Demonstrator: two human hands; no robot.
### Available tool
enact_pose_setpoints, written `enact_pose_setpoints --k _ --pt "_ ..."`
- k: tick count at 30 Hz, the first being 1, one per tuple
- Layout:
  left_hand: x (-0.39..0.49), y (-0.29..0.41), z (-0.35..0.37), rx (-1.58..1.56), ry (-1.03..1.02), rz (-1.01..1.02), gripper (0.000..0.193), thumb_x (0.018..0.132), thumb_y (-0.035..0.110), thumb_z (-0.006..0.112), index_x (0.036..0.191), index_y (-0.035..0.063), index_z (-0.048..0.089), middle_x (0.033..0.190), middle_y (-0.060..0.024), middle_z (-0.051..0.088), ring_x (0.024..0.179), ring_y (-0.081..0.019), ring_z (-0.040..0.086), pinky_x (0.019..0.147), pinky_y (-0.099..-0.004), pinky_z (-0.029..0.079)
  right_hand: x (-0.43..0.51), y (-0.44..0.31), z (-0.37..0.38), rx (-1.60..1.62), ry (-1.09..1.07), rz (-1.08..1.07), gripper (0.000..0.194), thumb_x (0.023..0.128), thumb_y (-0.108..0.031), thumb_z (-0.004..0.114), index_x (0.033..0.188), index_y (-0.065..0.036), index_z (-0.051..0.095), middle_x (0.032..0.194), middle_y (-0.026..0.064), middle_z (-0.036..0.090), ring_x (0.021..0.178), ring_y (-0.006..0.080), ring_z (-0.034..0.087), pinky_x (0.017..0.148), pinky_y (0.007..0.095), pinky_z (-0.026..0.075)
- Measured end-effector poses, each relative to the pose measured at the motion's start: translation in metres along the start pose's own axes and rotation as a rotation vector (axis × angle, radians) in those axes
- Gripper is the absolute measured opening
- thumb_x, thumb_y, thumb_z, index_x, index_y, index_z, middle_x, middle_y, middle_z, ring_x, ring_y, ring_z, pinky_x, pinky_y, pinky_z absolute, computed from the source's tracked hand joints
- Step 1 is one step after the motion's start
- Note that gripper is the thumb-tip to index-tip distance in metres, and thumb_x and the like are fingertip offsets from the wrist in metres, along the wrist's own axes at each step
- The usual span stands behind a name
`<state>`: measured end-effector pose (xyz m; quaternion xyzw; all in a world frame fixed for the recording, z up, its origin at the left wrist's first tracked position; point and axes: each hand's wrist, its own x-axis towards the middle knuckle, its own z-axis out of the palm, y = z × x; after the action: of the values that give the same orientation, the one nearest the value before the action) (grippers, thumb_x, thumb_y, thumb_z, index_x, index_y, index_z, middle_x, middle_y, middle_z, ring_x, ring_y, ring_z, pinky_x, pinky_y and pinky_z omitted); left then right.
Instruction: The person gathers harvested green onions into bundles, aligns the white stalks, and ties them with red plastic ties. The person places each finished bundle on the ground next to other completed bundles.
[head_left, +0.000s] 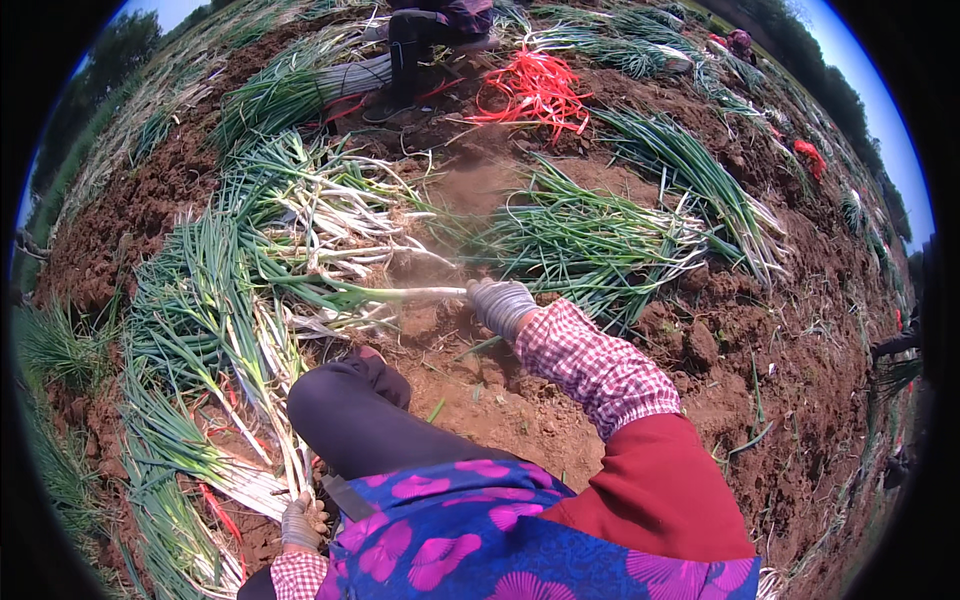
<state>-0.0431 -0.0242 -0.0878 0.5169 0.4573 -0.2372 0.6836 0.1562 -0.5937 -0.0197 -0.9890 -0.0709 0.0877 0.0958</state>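
Note:
My right hand (501, 304), in a grey glove, grips the white root end of a single green onion (420, 293). Its green leaves reach left over a heap of loose green onions (337, 217) with pale stalks and rooty ends. Down at the lower left, my left hand (302, 521), also gloved, is closed around the white ends of a few green onions (289, 420) whose leaves point up and away. Right beside that hand lies a bunch of green onions (240, 480) with its white stalks lined up. Dust blurs the ground ahead of my right hand.
Green onions (600, 232) lie spread on the soil (450, 375) at right, beside another bunch (705, 180). A tangle of red plastic strips (532, 90) lies ahead. Near it sits a person in dark boots (403, 67), with a large bunch (330, 82) alongside. My bent knee (330, 405) is between my hands.

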Motion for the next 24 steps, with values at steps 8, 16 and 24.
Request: enact_pose_setpoints --k 8,16,24 --pt "-0.010 0.003 -0.007 -0.131 -0.085 0.015 0.020 0.092 0.031 0.066 0.100 0.0154 0.057 0.076 -0.0060 0.063 0.055 -0.0211 0.057 0.037 -0.0289 0.038 -0.163 0.264 -0.272 -0.642 0.406 1.483 0.037 0.103 -0.029 0.041 0.135 -0.016 0.053 0.138 0.0127 0.052 0.130 0.0313 0.046 0.107 0.0523 0.033" --pt "-0.055 0.029 0.030 -0.256 -0.140 0.084 0.023 0.091 0.032 0.067 0.101 0.0123 0.059 0.077 -0.0071 0.063 0.057 -0.0212 0.058 0.037 -0.0260 0.036 -0.003 0.136 -0.168 0.525 0.889 0.491 0.038 0.094 -0.027 0.060 0.119 0.001 0.066 0.109 0.0207 0.071 0.103 0.0306 0.068 0.091 0.0371 0.051" --pt "-0.152 0.040 0.046 -0.427 -0.336 0.214 0.028 0.094 0.026 0.063 0.116 0.0093 0.056 0.086 -0.0114 0.065 0.060 -0.0181 0.058 0.037 -0.0225 0.039 0.115 -0.320 0.040 0.971 -0.251 -0.193 0.087 0.086 -0.060 0.064 0.142 0.004 0.046 0.140 0.0281 0.051 0.133 0.0360 0.048 0.109 0.0369 0.038"
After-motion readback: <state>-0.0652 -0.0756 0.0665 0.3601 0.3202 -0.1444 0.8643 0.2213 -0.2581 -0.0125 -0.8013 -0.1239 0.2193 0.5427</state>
